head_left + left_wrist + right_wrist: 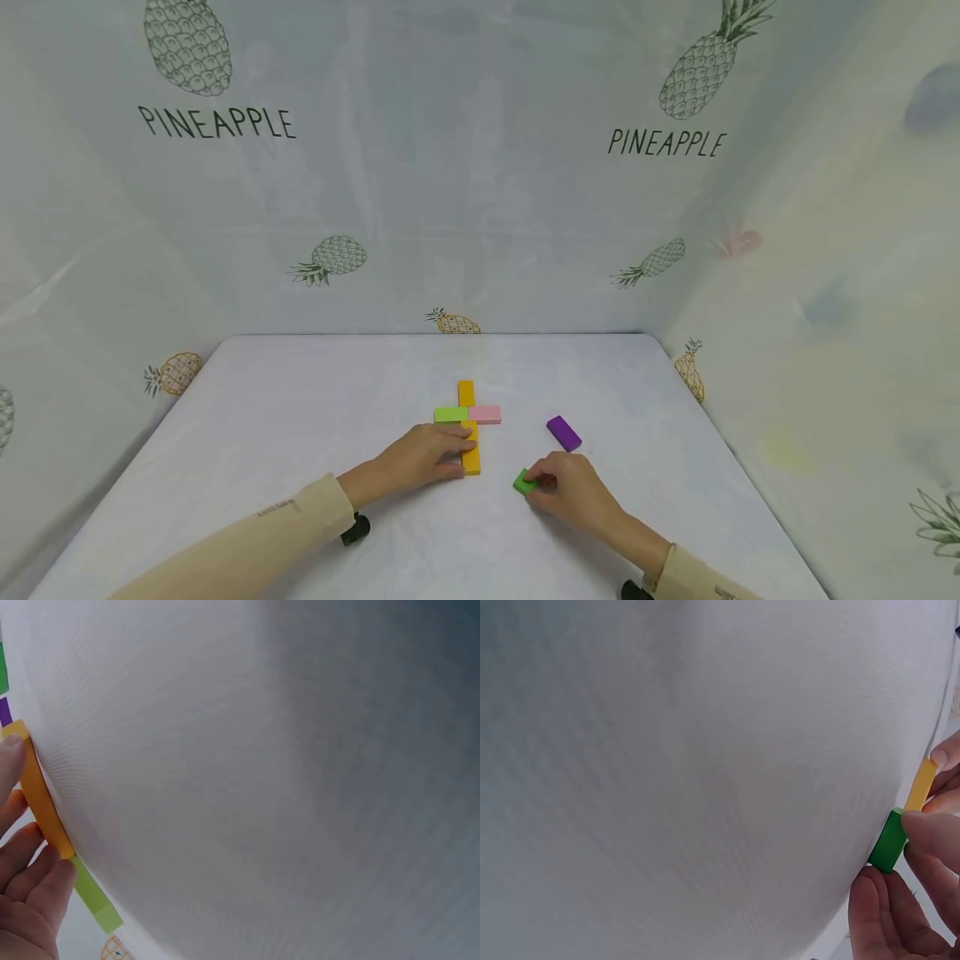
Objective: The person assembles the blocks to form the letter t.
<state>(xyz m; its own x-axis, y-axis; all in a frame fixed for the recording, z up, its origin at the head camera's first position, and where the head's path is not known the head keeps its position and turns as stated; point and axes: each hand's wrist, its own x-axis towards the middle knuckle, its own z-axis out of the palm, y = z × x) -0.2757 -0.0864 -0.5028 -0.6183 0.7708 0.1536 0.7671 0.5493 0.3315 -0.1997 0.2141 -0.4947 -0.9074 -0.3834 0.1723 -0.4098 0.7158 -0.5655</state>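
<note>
My left hand [422, 458] holds the near yellow block [472, 460] between thumb and fingers, flat on the white table. Beyond it a light green block [448, 413] and a pink block [486, 414] lie end to end crosswise, and another yellow block [466, 392] points away behind them. To the right, my right hand [572, 490] pinches a darker green block [523, 482], low over or on the tabletop. In the right wrist view, thumb and fingertips grip this green block [889, 841]. The left wrist view shows the thumb at one end of the yellow block [45, 799].
A purple block [564, 433] lies slantwise beyond my right hand, apart from the others. The white table [315, 383] has its far edge against a hanging cloth [480, 183] printed with pineapples, which also rises at both sides.
</note>
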